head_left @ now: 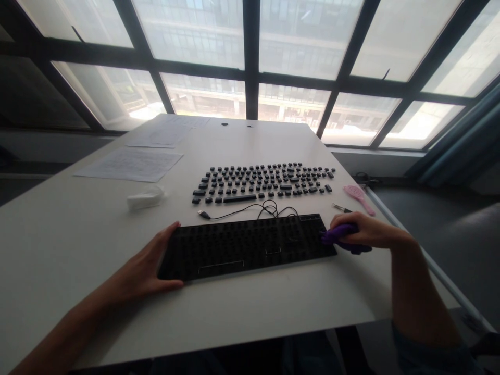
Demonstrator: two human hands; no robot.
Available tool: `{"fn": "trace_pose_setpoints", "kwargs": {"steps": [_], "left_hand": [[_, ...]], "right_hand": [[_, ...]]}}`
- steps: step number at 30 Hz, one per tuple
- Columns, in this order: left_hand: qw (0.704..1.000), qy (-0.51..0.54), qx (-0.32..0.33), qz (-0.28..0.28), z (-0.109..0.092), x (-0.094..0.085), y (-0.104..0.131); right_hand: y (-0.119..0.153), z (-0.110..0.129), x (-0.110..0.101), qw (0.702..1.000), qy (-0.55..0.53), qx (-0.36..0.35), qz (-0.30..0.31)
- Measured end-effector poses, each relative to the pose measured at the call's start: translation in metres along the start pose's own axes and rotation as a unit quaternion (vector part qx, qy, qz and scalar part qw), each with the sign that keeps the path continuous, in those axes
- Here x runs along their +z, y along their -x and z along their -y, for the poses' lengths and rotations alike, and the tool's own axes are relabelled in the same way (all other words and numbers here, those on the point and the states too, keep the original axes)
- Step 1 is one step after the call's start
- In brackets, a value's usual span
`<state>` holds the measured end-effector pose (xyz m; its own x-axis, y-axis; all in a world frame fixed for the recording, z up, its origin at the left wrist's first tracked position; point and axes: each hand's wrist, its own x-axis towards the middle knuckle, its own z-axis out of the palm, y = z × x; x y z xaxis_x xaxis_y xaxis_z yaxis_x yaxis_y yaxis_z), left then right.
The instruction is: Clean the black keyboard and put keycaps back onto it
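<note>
A black keyboard base [242,247] with its keycaps off lies across the front of the white table. My left hand [148,265] grips its left end, thumb along the near edge and fingers at the far edge. Bunched in my right hand [367,229] is a purple cloth [341,234], which touches the keyboard's right end. Behind the keyboard, its black USB cable [238,211] lies loosely coiled. The removed keycaps [250,179] are laid out in rows beyond the cable, with the long spacebar [239,198] in the nearest row.
A pink hairbrush [357,195] rests near the table's right edge, with a small metal-tipped tool [341,208] nearer my right hand. To the left are a crumpled white tissue or wrapper [146,199] and printed sheets [130,164]. Large windows [203,36] stand behind the table.
</note>
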<state>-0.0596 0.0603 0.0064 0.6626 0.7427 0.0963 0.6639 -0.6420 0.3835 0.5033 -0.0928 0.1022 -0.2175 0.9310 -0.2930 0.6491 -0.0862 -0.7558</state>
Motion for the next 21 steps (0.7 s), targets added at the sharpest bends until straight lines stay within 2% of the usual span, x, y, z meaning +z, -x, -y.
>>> {"fn": "trace_pose_setpoints", "kwargs": {"steps": [5, 8, 10, 12, 16, 21], "left_hand": [[1.000, -0.017, 0.013, 0.008, 0.002, 0.000, -0.001], [1.000, -0.004, 0.012, -0.010, -0.001, 0.001, -0.001], [1.000, 0.010, -0.002, -0.018, -0.004, 0.002, 0.000], [1.000, 0.019, -0.013, -0.015, -0.006, 0.002, 0.000], [1.000, 0.004, -0.019, 0.006, -0.005, 0.000, 0.000], [1.000, -0.014, -0.006, 0.011, -0.003, -0.001, 0.000]], "right_hand": [[-0.015, -0.013, 0.002, 0.977, 0.002, -0.006, -0.213], [-0.026, -0.012, 0.011, 0.961, 0.044, -0.066, -0.263], [-0.031, -0.007, 0.017, 0.962, 0.075, -0.103, -0.240], [-0.035, -0.002, 0.023, 0.969, 0.099, -0.121, -0.190], [-0.034, 0.004, 0.027, 0.980, 0.120, -0.123, -0.099], [-0.023, 0.008, 0.021, 0.991, 0.069, -0.111, 0.003]]}}
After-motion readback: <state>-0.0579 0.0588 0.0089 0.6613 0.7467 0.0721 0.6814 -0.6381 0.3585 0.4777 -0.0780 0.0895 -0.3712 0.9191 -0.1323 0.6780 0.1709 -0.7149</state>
